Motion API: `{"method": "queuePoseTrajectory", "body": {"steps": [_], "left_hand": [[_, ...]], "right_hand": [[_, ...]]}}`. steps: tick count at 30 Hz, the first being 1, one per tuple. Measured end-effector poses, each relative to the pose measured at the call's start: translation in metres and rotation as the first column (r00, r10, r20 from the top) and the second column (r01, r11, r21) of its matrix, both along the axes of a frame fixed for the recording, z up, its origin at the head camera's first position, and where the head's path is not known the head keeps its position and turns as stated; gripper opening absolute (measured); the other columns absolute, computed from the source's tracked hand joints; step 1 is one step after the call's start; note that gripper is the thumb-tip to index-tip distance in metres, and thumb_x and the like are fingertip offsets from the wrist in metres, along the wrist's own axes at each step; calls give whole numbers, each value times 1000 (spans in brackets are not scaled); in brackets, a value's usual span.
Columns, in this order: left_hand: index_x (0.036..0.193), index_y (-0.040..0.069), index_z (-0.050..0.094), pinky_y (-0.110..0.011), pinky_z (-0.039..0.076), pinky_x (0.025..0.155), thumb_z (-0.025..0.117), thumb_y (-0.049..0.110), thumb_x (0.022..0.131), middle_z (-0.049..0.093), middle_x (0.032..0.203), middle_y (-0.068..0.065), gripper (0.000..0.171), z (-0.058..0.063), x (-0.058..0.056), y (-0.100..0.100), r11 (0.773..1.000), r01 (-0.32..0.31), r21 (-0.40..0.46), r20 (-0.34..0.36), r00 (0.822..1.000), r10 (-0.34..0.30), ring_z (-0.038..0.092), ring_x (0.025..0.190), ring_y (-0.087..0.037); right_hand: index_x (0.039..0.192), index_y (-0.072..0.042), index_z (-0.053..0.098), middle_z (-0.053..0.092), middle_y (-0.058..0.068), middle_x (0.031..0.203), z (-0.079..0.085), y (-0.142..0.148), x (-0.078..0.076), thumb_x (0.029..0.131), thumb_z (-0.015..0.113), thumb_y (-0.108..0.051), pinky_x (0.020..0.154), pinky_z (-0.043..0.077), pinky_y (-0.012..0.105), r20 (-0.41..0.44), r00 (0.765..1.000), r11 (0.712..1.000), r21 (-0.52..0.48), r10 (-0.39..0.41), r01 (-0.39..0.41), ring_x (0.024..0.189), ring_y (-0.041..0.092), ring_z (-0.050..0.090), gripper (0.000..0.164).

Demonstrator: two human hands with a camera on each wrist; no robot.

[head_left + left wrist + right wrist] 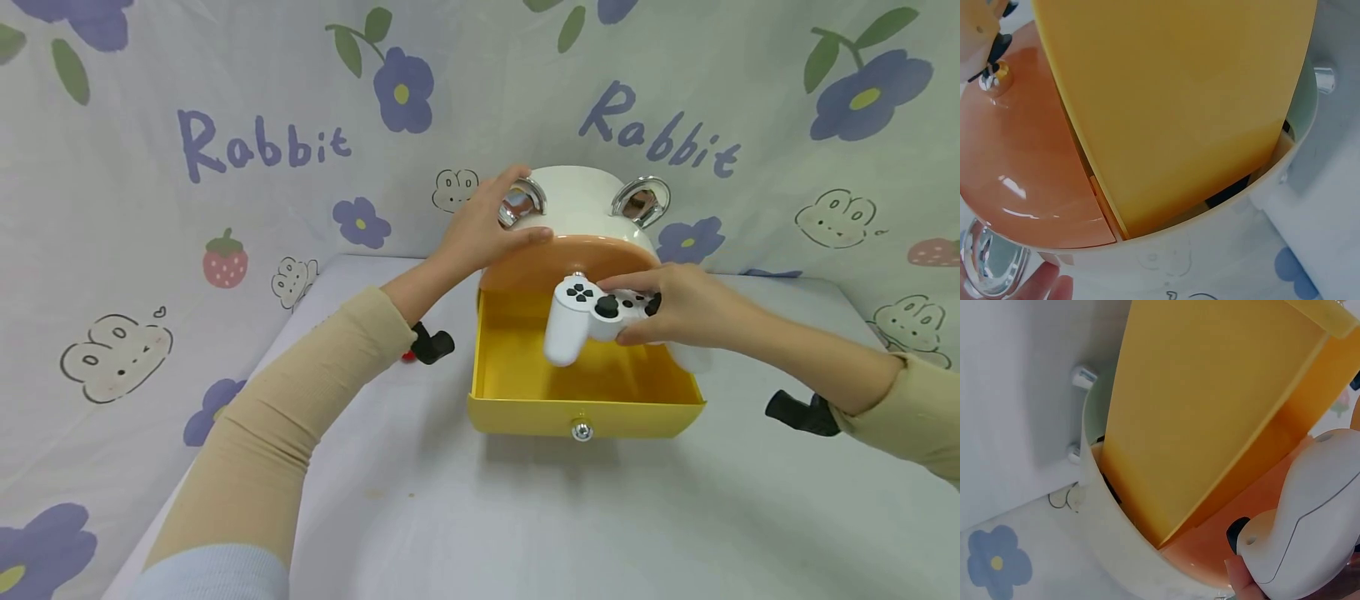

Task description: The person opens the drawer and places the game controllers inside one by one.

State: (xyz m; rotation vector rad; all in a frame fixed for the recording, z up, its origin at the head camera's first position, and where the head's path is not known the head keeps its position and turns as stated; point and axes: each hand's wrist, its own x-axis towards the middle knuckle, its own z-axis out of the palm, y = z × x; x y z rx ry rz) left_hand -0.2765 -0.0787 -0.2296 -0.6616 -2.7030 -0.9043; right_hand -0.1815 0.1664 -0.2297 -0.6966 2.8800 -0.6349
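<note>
A white game controller with black buttons and sticks is held over the yellow drawer. My right hand pinches its right part between thumb and fingers; its left grip hangs down toward the drawer. In the right wrist view the controller's smooth back shows. The drawer is pulled out from a rounded white box with an orange front. My left hand grips the box's upper left around a chrome ear, with the thumb along the front edge. Its fingertips show by the ear in the left wrist view.
The box stands on a white tablecloth before a printed rabbit-and-flower curtain. A second chrome ear tops its right side. A small red object lies left of the drawer, partly behind the black left wrist camera.
</note>
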Motion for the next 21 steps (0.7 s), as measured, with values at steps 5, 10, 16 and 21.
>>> {"method": "queuePoseTrajectory", "body": {"steps": [5,10,16,21], "left_hand": [[138,27,32,-39,41,87,70,53,73,41,134,-5,80,0,0,0,1000,-2,2,-1,1000,2,45,110,-20],[138,26,32,-38,43,84,69,53,73,43,131,-7,79,-1,0,0,1000,3,0,-11,1000,-3,47,104,-19],[138,27,32,-39,42,85,69,54,73,42,133,-7,79,0,-1,0,1000,-1,-14,-12,1000,1,47,106,-20],[138,27,31,-39,41,87,69,54,73,41,134,-6,80,0,0,-1,1000,-3,-14,-5,1000,3,46,109,-20]], "right_hand": [[125,-17,58,61,5,84,-4,-6,-2,71,78,-24,57,45,28,-24,999,999,6,34,-34,65,16,52,58],[123,-18,60,65,4,89,-9,-12,-5,70,78,-22,63,47,30,-28,998,998,14,59,-59,71,18,53,56],[122,-17,61,67,5,101,-20,-19,-7,72,77,-22,74,48,35,18,995,995,-6,96,-96,83,17,55,52],[120,-14,62,68,4,99,-31,-24,-10,71,77,-19,78,49,35,7,992,992,-25,127,-127,84,16,57,52]]}}
